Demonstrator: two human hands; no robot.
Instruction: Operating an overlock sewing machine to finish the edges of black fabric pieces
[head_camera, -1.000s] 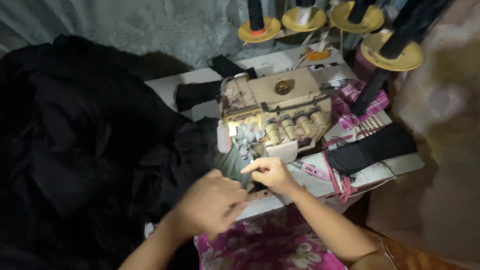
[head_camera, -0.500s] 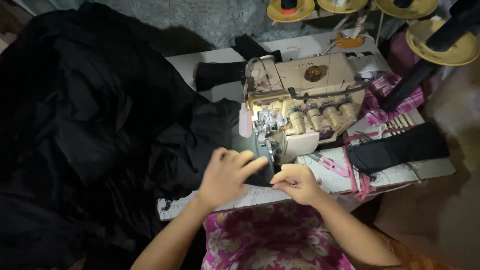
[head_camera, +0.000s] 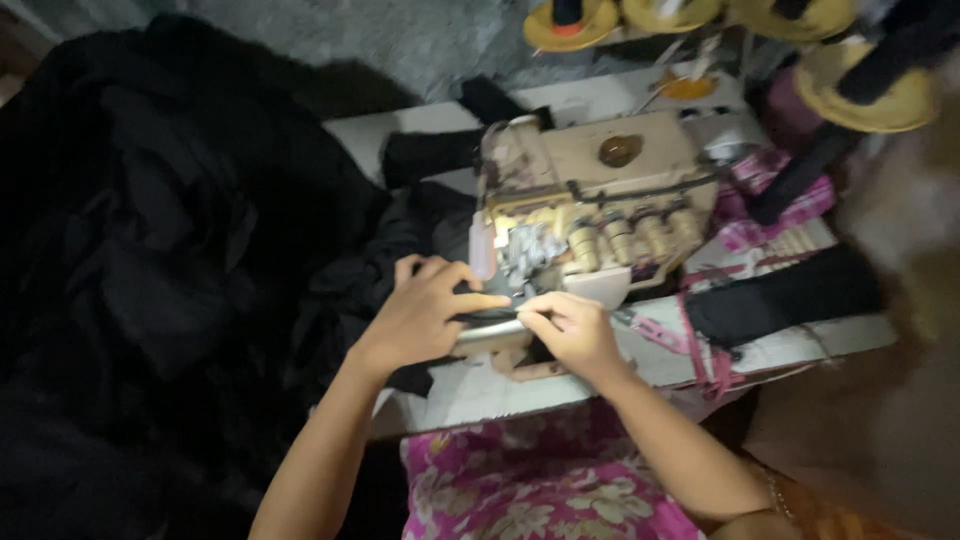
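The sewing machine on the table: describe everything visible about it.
The sewing machine is a beige, boxy overlock type, worn and grimy, with a row of round tension knobs across its front and a metal needle area at its left end. It stands upright on the white table. Black fabric lies against its left side. The left hand and right hand meet just below its needle area, pressing dark cloth there.

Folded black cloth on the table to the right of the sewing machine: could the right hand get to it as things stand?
Probably yes. The right hand pinches fabric in front of the sewing machine, and the folded black cloth lies just beyond it on the white table, with only a pink strap between them.
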